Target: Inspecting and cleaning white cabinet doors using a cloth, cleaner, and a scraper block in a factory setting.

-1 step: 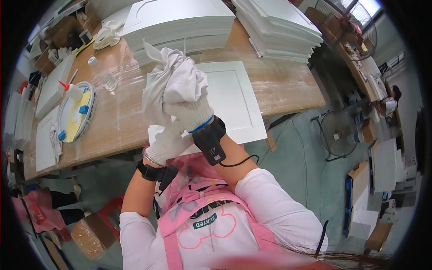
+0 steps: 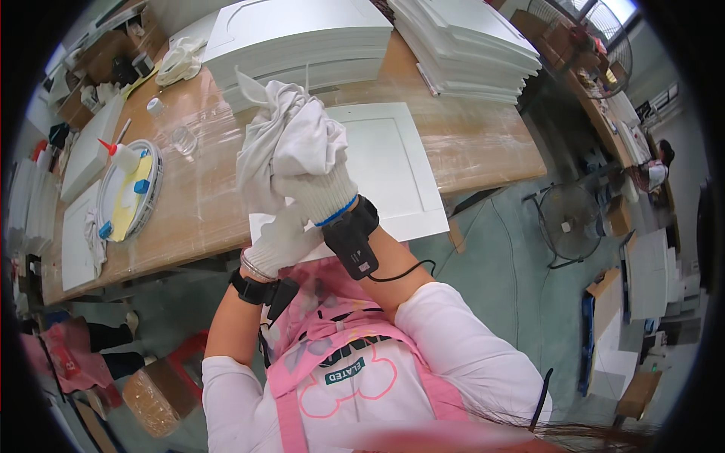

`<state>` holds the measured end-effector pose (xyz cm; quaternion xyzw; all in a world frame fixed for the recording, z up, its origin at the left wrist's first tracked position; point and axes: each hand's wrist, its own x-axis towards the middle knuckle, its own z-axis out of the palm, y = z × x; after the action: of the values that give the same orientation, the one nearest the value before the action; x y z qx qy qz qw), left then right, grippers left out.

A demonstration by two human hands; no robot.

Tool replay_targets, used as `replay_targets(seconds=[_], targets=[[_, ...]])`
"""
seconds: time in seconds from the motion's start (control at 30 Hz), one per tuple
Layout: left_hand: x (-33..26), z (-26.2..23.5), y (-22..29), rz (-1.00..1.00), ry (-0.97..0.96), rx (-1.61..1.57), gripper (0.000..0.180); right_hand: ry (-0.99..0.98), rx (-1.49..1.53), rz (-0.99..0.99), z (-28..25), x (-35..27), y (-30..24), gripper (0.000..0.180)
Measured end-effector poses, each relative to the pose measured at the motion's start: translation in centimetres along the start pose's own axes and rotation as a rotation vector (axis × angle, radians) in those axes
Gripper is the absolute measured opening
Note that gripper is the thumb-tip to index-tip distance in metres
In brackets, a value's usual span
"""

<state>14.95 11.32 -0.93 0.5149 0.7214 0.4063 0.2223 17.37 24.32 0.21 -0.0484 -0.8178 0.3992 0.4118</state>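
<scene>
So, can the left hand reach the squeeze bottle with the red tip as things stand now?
Probably not at once: the left hand and right hand both grip the white cloth, and the squeeze bottle lies apart on the round tray, far to the left.

Bright, even daylight; soft glare streaks the wooden surface [image 2: 204, 204]; fisheye bending and black vignette ring it.

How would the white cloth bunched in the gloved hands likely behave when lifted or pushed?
The white cloth is probably floppy: it bunches in folds, with a corner poking up. It looks light, held raised by the right hand and left hand. The knit gloves should stop it slipping.
</scene>
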Motion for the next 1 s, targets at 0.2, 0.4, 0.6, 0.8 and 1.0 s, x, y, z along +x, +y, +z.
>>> replay_targets(seconds=[0.2, 0.4, 0.6, 0.8, 1.0], targets=[[1.7, 1.6, 0.6, 0.374, 0.170, -0.201, 0.042, 0.104, -0.575, -0.287, 2.9, -3.1, 0.9, 0.066], [1.3, -0.2, 1.0, 0.348, -0.032, 0.263, 0.055, 0.026, -0.739, -0.323, 0.4, -0.1, 0.3, 0.056], [1.2, -0.3, 1.1, 0.293, -0.127, 0.273, 0.044, 0.068, 0.102, 0.052, -0.6, 2.5, 0.8, 0.036], [-0.6, -0.9, 1.8, -0.133, -0.296, -0.291, 0.022, 0.148, 1.192, 0.401, 0.0, 3.2, 1.0, 0.031], [-1.9, -0.9, 3.1, -0.337, -0.324, -0.769, 0.028, -0.245, 2.293, 0.414, -1.2, 4.6, 0.6, 0.030]])
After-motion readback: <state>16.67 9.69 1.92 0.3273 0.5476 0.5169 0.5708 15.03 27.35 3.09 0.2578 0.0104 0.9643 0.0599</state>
